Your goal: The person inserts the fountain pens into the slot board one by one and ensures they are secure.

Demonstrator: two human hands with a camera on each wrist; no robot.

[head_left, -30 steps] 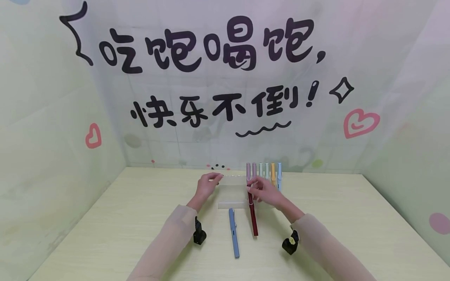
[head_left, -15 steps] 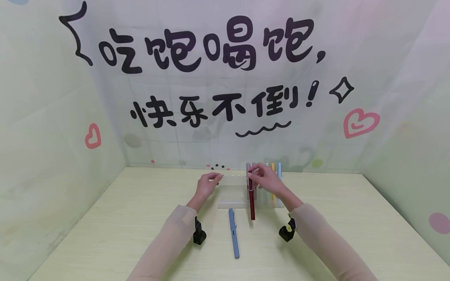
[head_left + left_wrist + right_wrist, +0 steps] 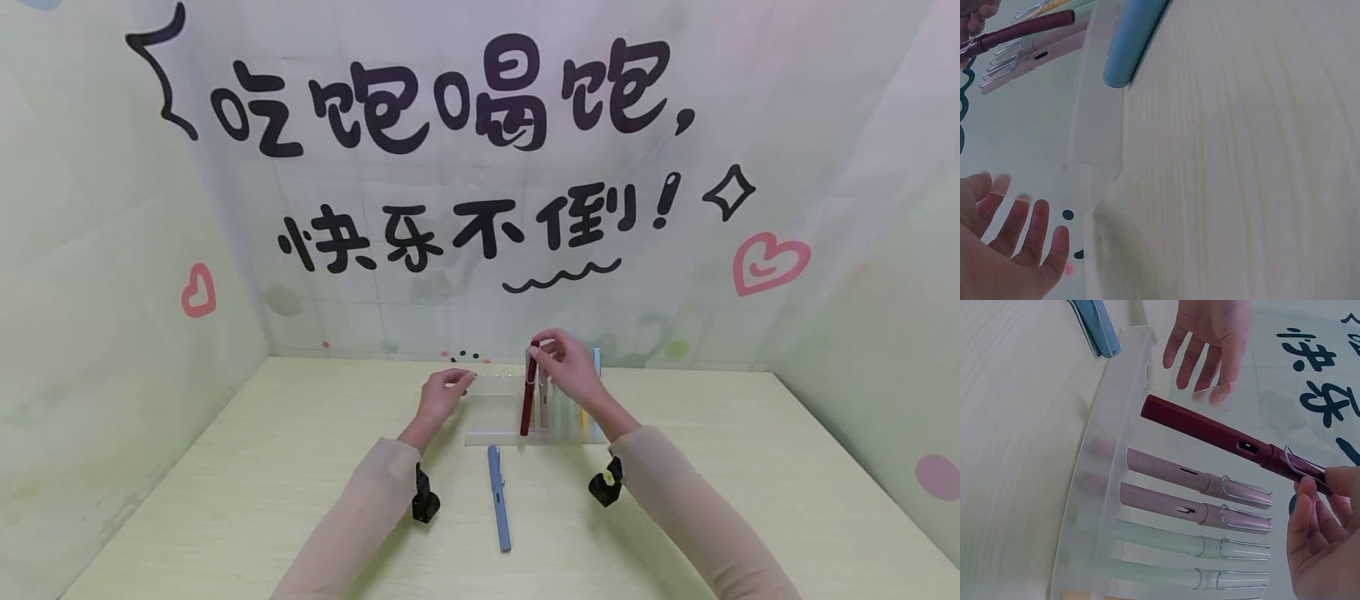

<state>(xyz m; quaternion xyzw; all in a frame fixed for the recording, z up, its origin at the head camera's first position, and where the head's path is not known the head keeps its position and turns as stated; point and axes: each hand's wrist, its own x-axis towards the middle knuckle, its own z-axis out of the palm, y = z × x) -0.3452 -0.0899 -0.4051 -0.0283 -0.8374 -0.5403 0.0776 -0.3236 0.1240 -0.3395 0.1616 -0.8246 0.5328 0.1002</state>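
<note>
My right hand (image 3: 570, 367) pinches a dark red fountain pen (image 3: 1210, 432) near its clip end, between thumb and fingertips. The pen leans almost upright before a clear pen stand (image 3: 487, 437), its lower end close to the stand's front ledge. At the stand's upper left corner, my left hand (image 3: 441, 400) pinches the transparent edge between thumb and fingers; its other fingers spread behind. Beside the red pen, two mauve pens (image 3: 1169, 503) and two pale green pens (image 3: 1160, 536) stand in the rack. A blue pen (image 3: 498, 500) lies on the table in front.
Farther right in the stand are an orange pen (image 3: 584, 416) and a light blue pen (image 3: 597, 360). The wooden table (image 3: 225, 467) meets a printed cloth backdrop (image 3: 375, 325) just behind the stand.
My right hand has lifted and carried the dark red pen up and back, from over the table to the stand. The pen's lower end has swung slightly left. My left hand stays put.
</note>
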